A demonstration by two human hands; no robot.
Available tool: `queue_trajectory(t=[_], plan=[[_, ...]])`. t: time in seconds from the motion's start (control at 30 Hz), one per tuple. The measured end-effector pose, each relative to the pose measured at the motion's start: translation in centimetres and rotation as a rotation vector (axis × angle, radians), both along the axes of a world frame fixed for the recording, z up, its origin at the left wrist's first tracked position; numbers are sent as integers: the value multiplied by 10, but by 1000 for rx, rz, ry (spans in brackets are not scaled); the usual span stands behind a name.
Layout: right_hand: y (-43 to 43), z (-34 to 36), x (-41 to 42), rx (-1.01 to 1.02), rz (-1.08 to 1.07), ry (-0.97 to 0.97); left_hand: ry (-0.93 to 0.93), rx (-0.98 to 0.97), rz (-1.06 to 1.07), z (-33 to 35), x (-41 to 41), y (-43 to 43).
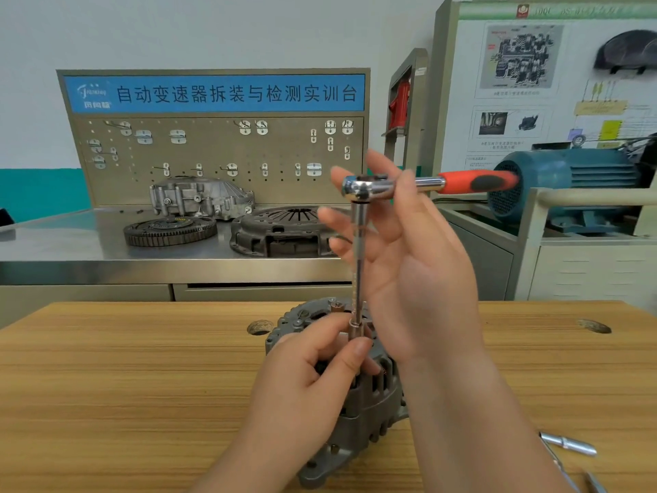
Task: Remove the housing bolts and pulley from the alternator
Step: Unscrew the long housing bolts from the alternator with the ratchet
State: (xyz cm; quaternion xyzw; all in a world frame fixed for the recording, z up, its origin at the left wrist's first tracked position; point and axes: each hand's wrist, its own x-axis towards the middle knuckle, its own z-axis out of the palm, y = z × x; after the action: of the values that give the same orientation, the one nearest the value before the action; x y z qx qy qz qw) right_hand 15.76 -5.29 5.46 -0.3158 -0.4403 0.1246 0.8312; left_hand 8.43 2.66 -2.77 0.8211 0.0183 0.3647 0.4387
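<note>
**Left hand (313,368) pinches socket on alternator, right hand (409,250) lies flat on ratchet**

Thumb and forefinger of the left hand pinch the socket (355,329) where it meets the top of the alternator (373,403). The alternator stands on end on the wooden table (142,368), near the front edge and partly under that hand. The right hand is released, with fingers straight and spread beside the head of the ratchet (369,186). Its red handle (476,181) sticks out to the right past the palm. A long extension (359,265) runs straight down from the ratchet to the socket.

The step looks like loosening a housing bolt, though the bolt head is hidden under the socket. To do it well, keep the extension plumb over the bolt so the socket sits square and does not cam off. The left hand should press down while the right hand moves out onto the red handle for leverage. The alternator is not clamped, so it may twist under load.

On the pegboard behind, a blue sign (234,93) reads 自动变速器拆装与检测实训台. The small logo text at its left end is too blurred to read, as are the wall posters at right.
</note>
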Motion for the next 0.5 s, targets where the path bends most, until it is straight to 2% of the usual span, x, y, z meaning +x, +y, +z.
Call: queue_trajectory(t=[0.07,0.13,0.33,0.4,0.5], plan=[[0,-1,-1,16,-151,-78,-5,-33,24,0,1,-1],[0,-2,-2,33,-212,-130,-3,-42,40,0,1,-1],[-1,2,-4,4,117,15,-10,23,24,-1,-1,-1],[-1,2,-4,-12,122,39,-1,49,43,-2,-1,-2],[-1,0,-3,0,-32,-42,-40,-11,53,-1,-1,-2]])
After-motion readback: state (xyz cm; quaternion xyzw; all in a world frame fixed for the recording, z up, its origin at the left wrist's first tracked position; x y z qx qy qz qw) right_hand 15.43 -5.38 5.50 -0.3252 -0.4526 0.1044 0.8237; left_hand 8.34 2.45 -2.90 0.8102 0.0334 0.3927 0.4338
